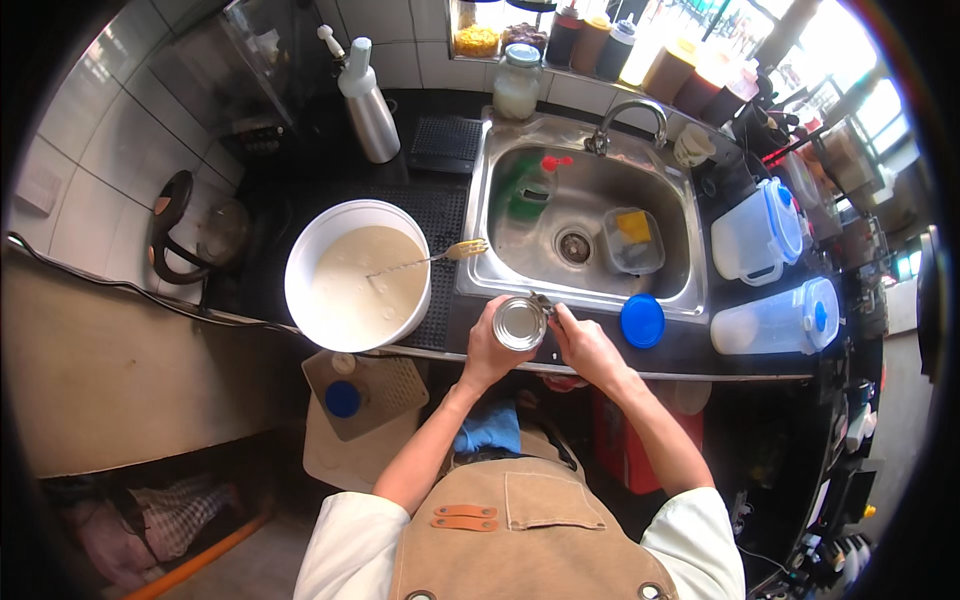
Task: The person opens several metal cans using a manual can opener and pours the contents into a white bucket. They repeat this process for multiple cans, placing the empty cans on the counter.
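My left hand (pixel 487 341) is wrapped around a metal can (pixel 519 324), holding it upright at the counter's front edge. A metal can opener (pixel 543 301) sits against the can's rim on the right side. My right hand (pixel 589 341) grips the opener's handle end, which my fingers partly hide. Left of the can stands a white plastic bucket (pixel 300 262) with a cream-coloured liquid (pixel 364 289) in it. A fork-ended utensil with a twisted shank (pixel 466 249) leans in the bucket, its fork end over the rim.
Behind my hands is a stainless steel sink (pixel 592 255) holding a green bottle (pixel 531 191) and a clear container (pixel 637 251) with a yellow sponge (pixel 634 225). A blue lid (pixel 643 321) and two lidded pitchers (pixel 757 232) are to the right. A metal whipping siphon (pixel 370 109) stands at the back.
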The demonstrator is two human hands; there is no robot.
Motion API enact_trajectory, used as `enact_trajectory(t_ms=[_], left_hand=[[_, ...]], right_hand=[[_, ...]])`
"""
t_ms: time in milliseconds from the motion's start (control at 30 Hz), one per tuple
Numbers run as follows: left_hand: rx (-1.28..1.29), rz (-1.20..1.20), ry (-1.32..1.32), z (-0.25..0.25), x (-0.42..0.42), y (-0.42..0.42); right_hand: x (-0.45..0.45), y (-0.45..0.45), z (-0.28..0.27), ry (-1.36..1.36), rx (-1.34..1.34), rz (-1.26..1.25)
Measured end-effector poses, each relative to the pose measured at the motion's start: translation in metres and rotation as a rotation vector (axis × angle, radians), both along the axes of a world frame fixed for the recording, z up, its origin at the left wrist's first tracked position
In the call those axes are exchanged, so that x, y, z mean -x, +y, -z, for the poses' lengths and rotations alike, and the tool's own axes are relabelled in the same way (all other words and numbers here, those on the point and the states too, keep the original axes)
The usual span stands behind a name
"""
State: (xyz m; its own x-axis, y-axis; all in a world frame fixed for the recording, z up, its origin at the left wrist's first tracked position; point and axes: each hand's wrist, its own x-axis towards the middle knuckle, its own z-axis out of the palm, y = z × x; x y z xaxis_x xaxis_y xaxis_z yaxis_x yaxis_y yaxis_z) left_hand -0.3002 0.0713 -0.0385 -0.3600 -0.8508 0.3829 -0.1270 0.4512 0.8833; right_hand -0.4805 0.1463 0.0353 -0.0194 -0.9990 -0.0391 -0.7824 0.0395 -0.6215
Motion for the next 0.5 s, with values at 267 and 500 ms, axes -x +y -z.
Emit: enact_trajectory(t_ms=[267,500], left_hand=[[-0.016,0.072,-0.057,0.001,-0.006,-0.001],[-0.018,0.053,0.034,0.000,-0.005,-0.005]], right_hand=[[0.012,-0.011,-0.012,-0.033,-0.056,-0.091],[0.001,-0.006,0.025,0.056,0.157,-0.020]])
